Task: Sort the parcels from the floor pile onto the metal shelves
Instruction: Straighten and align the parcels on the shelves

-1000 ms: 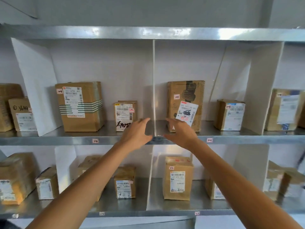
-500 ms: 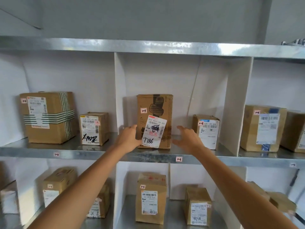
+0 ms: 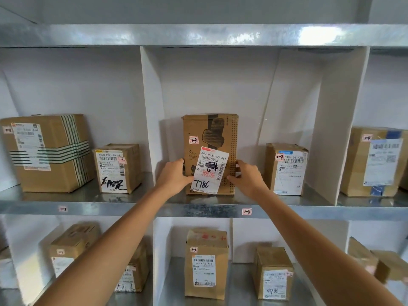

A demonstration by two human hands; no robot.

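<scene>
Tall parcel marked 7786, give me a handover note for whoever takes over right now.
Left hand grips the tall parcel at its left edge; right hand grips its right edge.
The parcel stands upright on the metal shelf, in the bay whose tag reads 1-3, matching its own 1-3 sticker, with a smaller parcel to its right.
Done: this parcel is shelved.
Left: let go, fetch the next; the floor pile is out of view.
</scene>
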